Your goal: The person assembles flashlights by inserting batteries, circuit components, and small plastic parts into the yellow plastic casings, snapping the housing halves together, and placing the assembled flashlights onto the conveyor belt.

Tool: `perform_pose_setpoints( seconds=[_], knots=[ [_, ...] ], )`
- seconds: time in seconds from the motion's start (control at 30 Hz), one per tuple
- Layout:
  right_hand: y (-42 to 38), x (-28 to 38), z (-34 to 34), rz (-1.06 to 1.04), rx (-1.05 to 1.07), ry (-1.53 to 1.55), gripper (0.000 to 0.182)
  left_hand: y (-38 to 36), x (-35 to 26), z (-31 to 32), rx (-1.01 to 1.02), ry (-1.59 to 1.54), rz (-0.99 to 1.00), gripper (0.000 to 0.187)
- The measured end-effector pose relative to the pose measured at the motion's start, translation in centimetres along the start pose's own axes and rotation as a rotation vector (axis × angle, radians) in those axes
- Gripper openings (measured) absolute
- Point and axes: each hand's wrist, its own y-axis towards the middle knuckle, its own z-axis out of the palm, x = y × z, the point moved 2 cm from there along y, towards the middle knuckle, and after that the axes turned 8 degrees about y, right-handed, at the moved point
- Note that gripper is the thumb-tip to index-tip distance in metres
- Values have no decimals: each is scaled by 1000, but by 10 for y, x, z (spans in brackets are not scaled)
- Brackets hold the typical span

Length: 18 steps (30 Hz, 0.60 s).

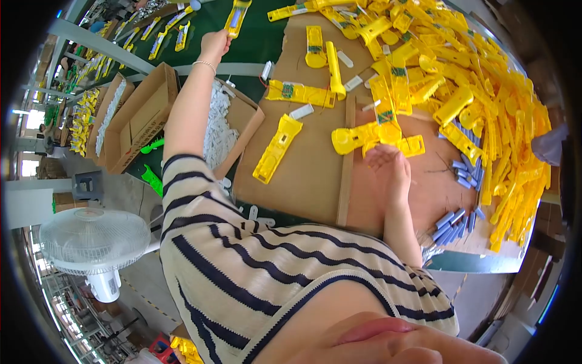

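At the far left my left hand is closed on the end of a yellow plastic housing with a blue cylindrical cell inside, held out over a green surface. My right hand is over the cardboard, fingers loosely stretched, fingertips right by a yellow housing. Across it lies another yellow housing with a small green circuit board. A separate yellow shell lies between my hands, with a white plastic piece at its upper end.
A big heap of yellow housings covers the right side, with blue cells beside it. A carton of white parts stands left, near an open brown box and green pieces. A white fan stands at lower left.
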Motion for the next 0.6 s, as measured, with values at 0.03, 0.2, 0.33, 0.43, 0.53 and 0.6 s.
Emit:
perform_pose_setpoints(
  seconds=[0.03,0.2,0.33,0.43,0.53,0.6],
  knots=[
    [1,0,-1,2,-9,11,45,26,14,-1,-67,-9,-67,13],
    [4,3,-10,4,-27,-46,40,96,70,-3,-261,-243,-328,10],
    [5,2,-11,22,7,-17,36,111,75,-9,-324,-54,-263,24],
    [6,4,-6,33,-1,-2,34,76,46,7,-649,436,207,29],
    [3,2,-7,71,1,-9,32,-31,-23,39,-158,575,595,37],
    [2,1,-3,68,-22,-90,31,-90,-39,65,500,789,593,52]
  ],
)
